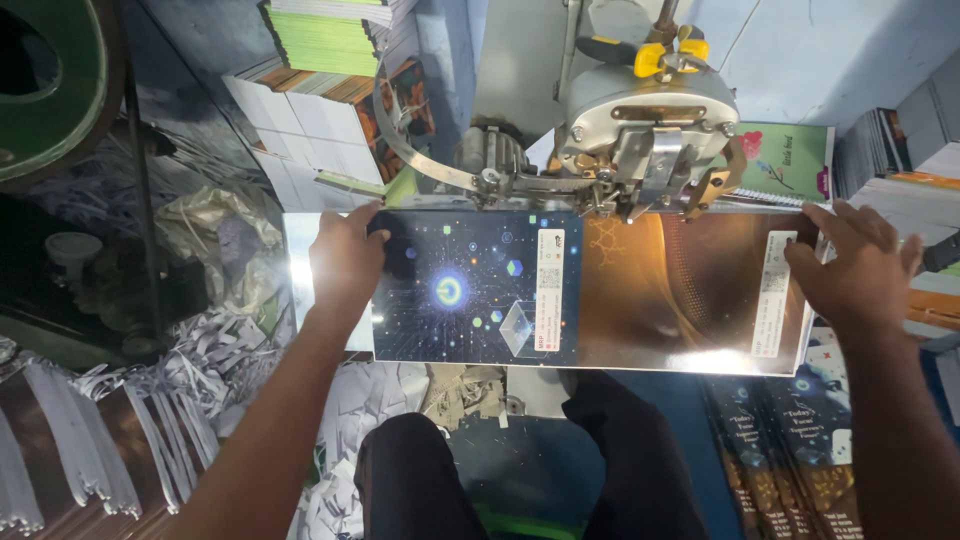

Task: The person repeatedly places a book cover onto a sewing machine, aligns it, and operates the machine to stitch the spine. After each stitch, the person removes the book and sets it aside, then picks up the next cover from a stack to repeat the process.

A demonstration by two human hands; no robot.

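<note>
lying crosswise, glossy cover sheet (560,290)

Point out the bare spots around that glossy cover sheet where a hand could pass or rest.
Free: the glossy cover sheet between the left hand and right hand, in front of the stitching machine head. Crowded: paper trimmings on the left, printed covers lower right, and stacked booklets behind.
</note>
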